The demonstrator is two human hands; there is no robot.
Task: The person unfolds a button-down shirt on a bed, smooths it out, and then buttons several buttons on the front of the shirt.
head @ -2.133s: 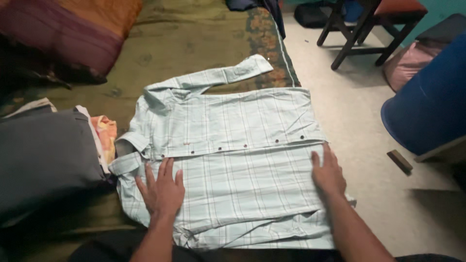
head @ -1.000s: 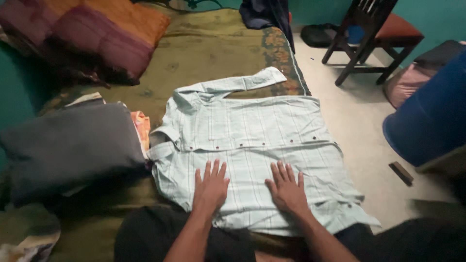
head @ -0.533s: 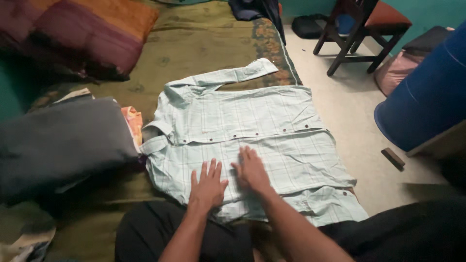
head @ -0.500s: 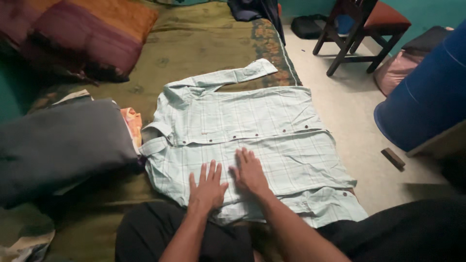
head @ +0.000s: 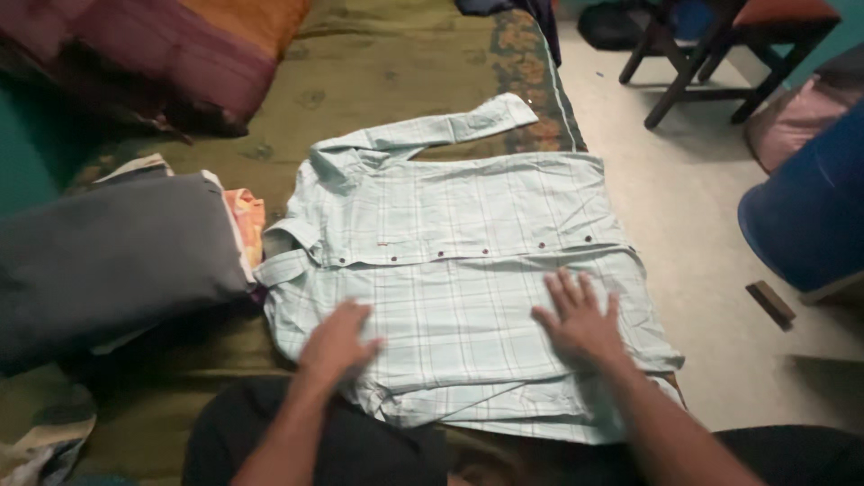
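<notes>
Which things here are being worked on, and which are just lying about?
In use: checked shirt; left hand and right hand, flat on it.
Lying about: grey pillow; wooden chair; blue barrel; striped cushion.

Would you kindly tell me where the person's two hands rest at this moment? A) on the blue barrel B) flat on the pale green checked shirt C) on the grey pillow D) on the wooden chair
B: the left hand and right hand both lie palm-down on the pale green checked shirt spread on the bed.

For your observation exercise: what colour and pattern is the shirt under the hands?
The shirt is pale mint green with a thin plaid check, seen in the head view.
</notes>
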